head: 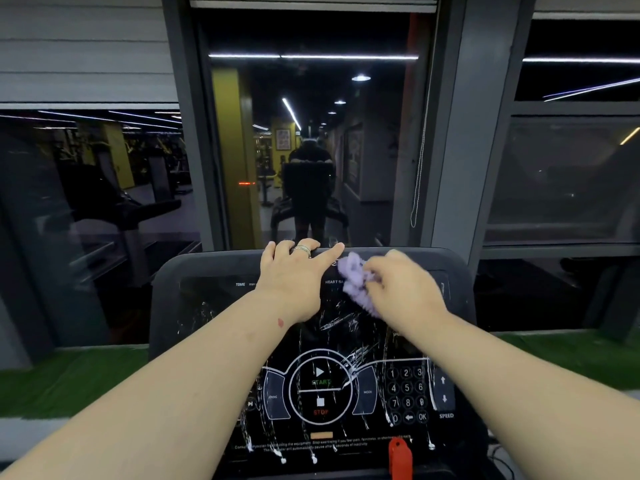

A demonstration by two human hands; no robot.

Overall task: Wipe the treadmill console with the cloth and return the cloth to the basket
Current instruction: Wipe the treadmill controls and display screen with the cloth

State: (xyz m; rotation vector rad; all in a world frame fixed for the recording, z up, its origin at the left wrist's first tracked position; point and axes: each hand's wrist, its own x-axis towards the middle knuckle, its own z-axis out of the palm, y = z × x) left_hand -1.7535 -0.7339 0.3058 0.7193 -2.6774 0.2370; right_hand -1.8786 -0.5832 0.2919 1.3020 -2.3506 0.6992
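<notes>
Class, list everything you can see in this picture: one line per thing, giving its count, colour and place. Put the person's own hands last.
console: one, black, centre bottom, streaked with white drips
cloth: one, lilac, bunched on the console's upper part
safety key: one, red, console's lower right
keypad: one, white digits, right of the START and STOP ring
window: one, dark glass, behind the console, reflecting the gym
cord: one, white, hanging right of the window
turf: green strips, either side of the console
rings: silver, on a left finger
left hand: rests on the console's top edge, fingers straight
right hand: grips the cloth
</notes>
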